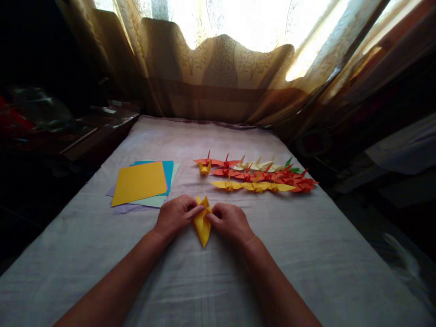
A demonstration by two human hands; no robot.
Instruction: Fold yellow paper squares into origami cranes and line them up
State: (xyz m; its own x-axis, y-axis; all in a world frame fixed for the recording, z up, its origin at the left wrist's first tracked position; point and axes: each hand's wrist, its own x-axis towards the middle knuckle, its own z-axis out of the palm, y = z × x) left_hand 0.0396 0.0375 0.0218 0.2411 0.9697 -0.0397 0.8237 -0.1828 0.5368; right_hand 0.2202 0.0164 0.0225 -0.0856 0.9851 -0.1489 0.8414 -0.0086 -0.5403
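Between my two hands is a partly folded piece of yellow origami paper [203,228], its long point turned toward me and shorter tips standing up at the far end. My left hand [177,213] pinches its left side with thumb and fingers. On the opposite side my right hand [231,220] grips the same paper near its upper part. Beyond the hands lies a row of yellow paper cranes [255,186]. Behind it are red-orange paper cranes [269,175], with pale cream cranes [258,165] and a green crane [293,168] farther back.
A loose stack of square paper sheets, yellow [139,181] on top, lies left of the cranes. A small yellow folded piece [205,168] sits by the red cranes. White cloth [102,254] covers the table. A patterned curtain [211,68] hangs behind; a dark side surface [98,127] adjoins at left.
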